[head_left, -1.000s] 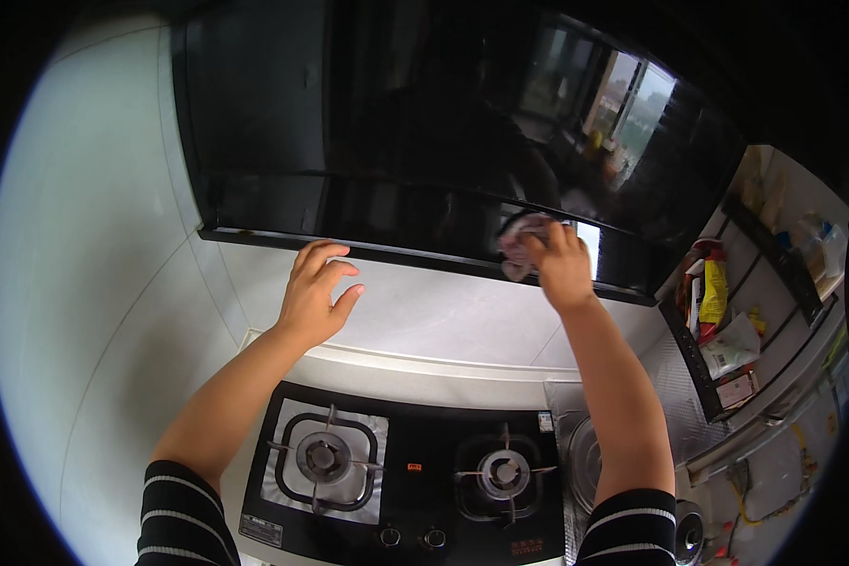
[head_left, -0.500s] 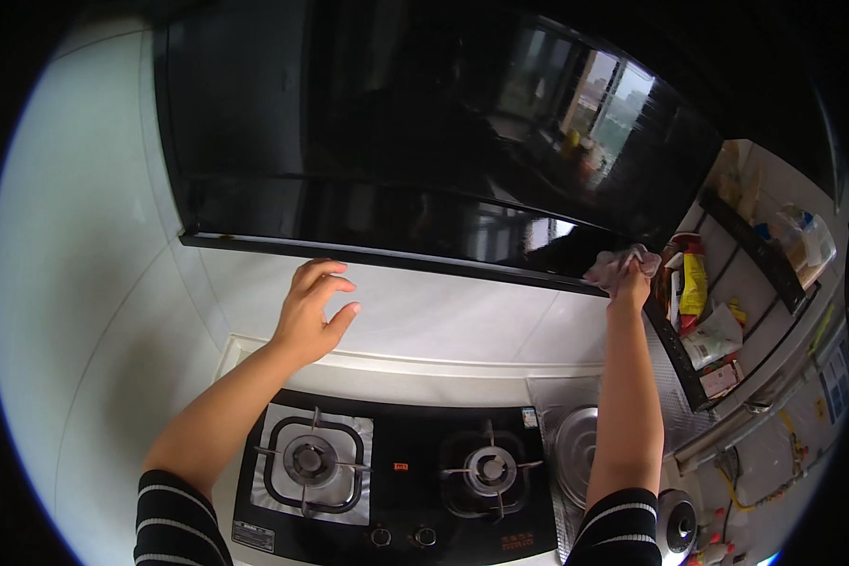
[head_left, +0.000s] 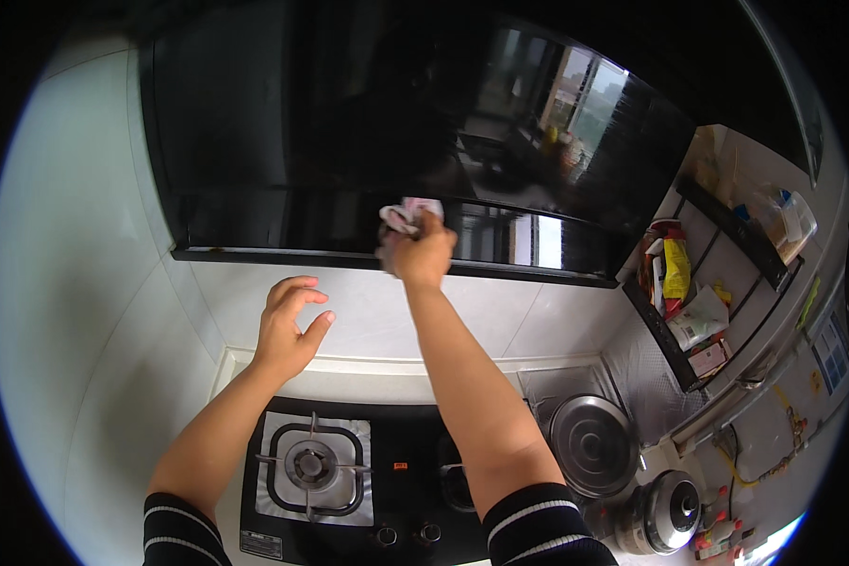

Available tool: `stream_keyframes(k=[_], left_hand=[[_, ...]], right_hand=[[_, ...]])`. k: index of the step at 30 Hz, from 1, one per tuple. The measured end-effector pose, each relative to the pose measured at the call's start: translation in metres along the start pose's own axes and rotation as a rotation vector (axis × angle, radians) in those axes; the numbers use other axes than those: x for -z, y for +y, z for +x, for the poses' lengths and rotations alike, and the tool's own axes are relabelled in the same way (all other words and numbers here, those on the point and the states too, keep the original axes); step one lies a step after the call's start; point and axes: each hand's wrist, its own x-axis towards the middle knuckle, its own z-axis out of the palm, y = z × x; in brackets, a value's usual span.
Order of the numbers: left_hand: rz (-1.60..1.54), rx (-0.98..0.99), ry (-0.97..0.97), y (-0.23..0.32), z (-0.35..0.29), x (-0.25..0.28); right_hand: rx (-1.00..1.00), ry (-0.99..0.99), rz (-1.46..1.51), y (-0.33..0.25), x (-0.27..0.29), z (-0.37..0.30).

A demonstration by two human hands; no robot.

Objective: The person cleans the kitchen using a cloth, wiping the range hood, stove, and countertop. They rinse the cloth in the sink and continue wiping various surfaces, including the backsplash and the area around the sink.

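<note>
A crumpled pinkish-white cloth (head_left: 408, 219) is bunched in my right hand (head_left: 424, 253) and pressed to the lower front of the glossy black range hood (head_left: 340, 222), a little left of its middle. My left hand (head_left: 291, 325) hangs just below the hood's bottom edge, fingers curled but apart, with nothing in it. Under both arms lies a black gas stove (head_left: 401, 434). Its left burner (head_left: 311, 463) shows in full, while my right forearm hides most of the right one.
Right of the stove are a round steel lid (head_left: 592, 443) and a lidded pot (head_left: 665, 514). A wall rack (head_left: 660, 344) holds several packets, with another shelf (head_left: 740, 226) above it. White tile wall (head_left: 75, 283) runs along the left.
My right hand has swept the cloth leftward along the hood's lower front, from its right end to near the middle. My left hand keeps its pose, slightly lower and farther left in view.
</note>
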Motion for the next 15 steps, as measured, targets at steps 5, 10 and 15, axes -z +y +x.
stream_keyframes(k=[5, 10, 15], left_hand=[[-0.342, 0.418, 0.212, 0.016, 0.006, -0.005], [-1.627, 1.016, -0.376, 0.049, 0.016, -0.001], [-1.376, 1.162, -0.096, 0.063, -0.001, -0.050]], right_hand=[[-0.441, -0.635, 1.059, -0.013, 0.036, -0.023], [-0.609, -0.927, 0.891, 0.010, 0.087, -0.058], [-0.279, -0.669, 0.217, 0.005, 0.111, -0.087]])
